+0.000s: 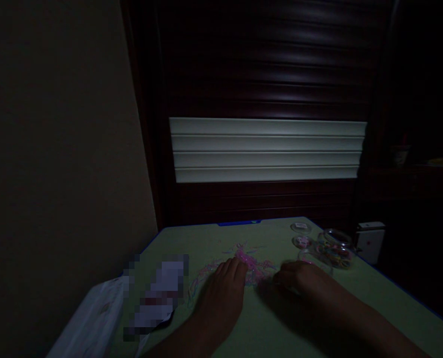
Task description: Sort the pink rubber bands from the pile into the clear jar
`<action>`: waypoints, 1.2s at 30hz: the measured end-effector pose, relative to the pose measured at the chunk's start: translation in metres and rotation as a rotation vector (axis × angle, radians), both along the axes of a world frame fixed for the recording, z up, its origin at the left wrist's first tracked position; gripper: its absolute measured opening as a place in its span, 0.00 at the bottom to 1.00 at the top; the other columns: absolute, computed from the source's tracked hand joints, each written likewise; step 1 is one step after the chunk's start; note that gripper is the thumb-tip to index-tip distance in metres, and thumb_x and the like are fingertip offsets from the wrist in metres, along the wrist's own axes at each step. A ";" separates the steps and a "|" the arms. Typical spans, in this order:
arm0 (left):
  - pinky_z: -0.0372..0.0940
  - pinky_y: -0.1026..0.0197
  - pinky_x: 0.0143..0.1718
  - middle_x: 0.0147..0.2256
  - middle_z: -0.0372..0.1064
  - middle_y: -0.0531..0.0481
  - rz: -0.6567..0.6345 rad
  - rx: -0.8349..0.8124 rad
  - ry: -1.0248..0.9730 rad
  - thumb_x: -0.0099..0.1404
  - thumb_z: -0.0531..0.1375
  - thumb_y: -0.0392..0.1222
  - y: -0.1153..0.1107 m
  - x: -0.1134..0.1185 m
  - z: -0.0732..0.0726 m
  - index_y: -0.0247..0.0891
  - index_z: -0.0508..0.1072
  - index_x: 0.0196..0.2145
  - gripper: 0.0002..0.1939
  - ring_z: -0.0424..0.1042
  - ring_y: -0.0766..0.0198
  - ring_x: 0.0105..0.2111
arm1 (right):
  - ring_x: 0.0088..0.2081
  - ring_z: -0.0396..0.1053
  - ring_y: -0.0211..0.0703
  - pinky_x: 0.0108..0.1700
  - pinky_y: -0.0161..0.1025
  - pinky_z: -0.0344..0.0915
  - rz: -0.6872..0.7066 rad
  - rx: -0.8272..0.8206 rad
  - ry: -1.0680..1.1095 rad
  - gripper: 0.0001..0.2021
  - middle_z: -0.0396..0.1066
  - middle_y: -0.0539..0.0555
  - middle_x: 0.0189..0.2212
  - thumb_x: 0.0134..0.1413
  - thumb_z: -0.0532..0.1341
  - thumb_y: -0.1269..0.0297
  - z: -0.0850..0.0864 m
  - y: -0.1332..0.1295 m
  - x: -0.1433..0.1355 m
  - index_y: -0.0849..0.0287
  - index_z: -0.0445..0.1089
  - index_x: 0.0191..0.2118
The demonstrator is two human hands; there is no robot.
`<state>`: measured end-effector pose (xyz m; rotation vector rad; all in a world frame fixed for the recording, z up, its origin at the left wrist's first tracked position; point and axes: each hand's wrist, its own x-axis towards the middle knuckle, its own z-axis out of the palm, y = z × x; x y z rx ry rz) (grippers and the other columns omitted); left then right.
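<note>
In the dim head view, a loose pile of small pink and pastel strands, like little elastic bands [249,261], is spread on a pale green table [259,323]. My left hand [229,283] rests palm down at the pile's near left side, its fingers laid forward and touching it. Just right of the pile, my right hand [296,278] has its fingers curled together in a pinch; what they hold, if anything, is too dark to make out. Beyond the right hand lies a clear round dish [328,268], partly hidden by it.
A clear jar [335,251] of multicoloured bands stands at the table's right, near a small round container [302,242] and a clear lid [301,227]. At left are a blurred-out flat object [162,291] and a white pack [94,313]. A slatted panel [268,151] stands behind.
</note>
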<state>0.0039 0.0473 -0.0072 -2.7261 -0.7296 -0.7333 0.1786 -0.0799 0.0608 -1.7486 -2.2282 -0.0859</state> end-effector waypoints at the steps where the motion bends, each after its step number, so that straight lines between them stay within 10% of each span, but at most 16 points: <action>1: 0.63 0.49 0.46 0.40 0.64 0.45 -0.013 0.008 -0.016 0.61 0.46 0.22 -0.001 0.000 0.001 0.35 0.63 0.42 0.16 0.65 0.56 0.41 | 0.30 0.68 0.38 0.32 0.32 0.56 -0.005 0.005 0.013 0.10 0.72 0.54 0.29 0.59 0.53 0.66 -0.001 0.001 0.000 0.58 0.72 0.33; 14: 0.66 0.54 0.38 0.36 0.64 0.46 -0.314 0.134 -0.169 0.66 0.46 0.26 -0.010 -0.002 0.011 0.35 0.63 0.38 0.10 0.64 0.58 0.35 | 0.39 0.69 0.43 0.41 0.36 0.62 -0.080 0.068 0.271 0.14 0.73 0.56 0.39 0.55 0.58 0.63 -0.015 0.006 -0.005 0.58 0.70 0.47; 36: 0.65 0.54 0.40 0.36 0.64 0.46 -0.431 0.162 -0.123 0.69 0.46 0.29 -0.010 -0.002 0.011 0.33 0.65 0.39 0.09 0.64 0.59 0.36 | 0.29 0.65 0.35 0.30 0.32 0.56 0.007 -0.015 0.289 0.06 0.71 0.50 0.29 0.55 0.55 0.67 -0.022 0.009 -0.011 0.58 0.69 0.33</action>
